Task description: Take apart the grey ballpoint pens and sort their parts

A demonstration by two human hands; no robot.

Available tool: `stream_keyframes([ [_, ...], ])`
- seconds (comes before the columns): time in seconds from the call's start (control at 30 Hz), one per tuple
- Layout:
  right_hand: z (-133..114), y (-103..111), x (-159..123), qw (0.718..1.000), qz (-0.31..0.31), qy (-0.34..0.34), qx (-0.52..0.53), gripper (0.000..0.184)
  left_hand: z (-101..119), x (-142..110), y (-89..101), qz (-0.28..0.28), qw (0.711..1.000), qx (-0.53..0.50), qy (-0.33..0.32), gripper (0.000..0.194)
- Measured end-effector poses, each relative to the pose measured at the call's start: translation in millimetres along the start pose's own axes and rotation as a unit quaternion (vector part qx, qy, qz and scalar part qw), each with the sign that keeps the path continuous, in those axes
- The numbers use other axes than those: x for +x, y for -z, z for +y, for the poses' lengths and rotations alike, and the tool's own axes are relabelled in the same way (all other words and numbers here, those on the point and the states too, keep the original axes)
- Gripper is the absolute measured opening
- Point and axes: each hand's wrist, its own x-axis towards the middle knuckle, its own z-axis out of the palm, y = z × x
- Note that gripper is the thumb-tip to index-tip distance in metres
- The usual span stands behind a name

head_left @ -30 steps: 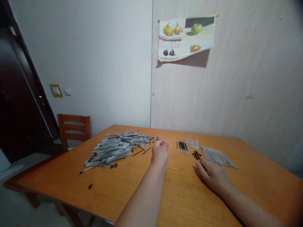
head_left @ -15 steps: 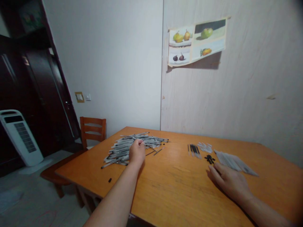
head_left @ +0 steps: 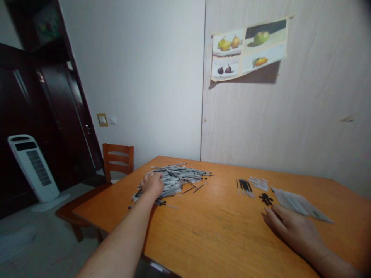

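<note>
My left hand [head_left: 152, 185] rests on the left side of a large pile of pens [head_left: 179, 177], thin, pale barrels with black ends. Its fingers are spread over them, and no single pen shows in its grip. Some thin black rods [head_left: 198, 188] stick out at the pile's right edge. On the right, my right hand [head_left: 294, 224] lies on the table with thumb and fingers apart, holding nothing visible. Just beyond its fingertips is a cluster of small black caps [head_left: 266, 199]. Pale, clear tubes [head_left: 297, 202] lie beside it, partly hidden by the hand.
The wooden table [head_left: 211, 231] carries a row of dark slim parts [head_left: 245, 187] and short clear pieces [head_left: 259, 182] beyond the caps. A wooden chair [head_left: 118, 159] stands at the table's far left, and a white tower fan [head_left: 34, 168] on the floor.
My left hand has moved left across the pen pile and its fingers have spread. A few pens now lie at the pile's front edge. My right hand stays by the caps; the view has shifted left.
</note>
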Motion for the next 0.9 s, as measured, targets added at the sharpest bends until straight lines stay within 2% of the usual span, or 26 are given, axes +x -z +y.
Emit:
stream_keyframes([
  [0.1, 3.3, -0.9, -0.2, 0.998, -0.061, 0.010, -0.003, 0.039, -1.5, 3.1, -3.6, -0.003, 1.000, 0.019, -0.007, 0.030],
  [0.4, -1.4, 2.2, 1.3, 0.997, -0.076, -0.004, -0.001, 0.042, 4.8, 5.9, -5.1, -0.009, 0.998, 0.053, -0.020, 0.034],
  [0.73, -0.1, 2.3, 1.1, 0.997, -0.071, -0.006, -0.006, 0.040, 3.5, 8.0, -8.9, 0.000, 0.996, 0.060, -0.061, 0.022],
  [0.9, -2.9, 4.2, 1.2, 0.997, -0.072, -0.002, -0.008, 0.040, 11.3, 5.5, -1.7, 0.003, 0.995, 0.044, -0.090, 0.020],
])
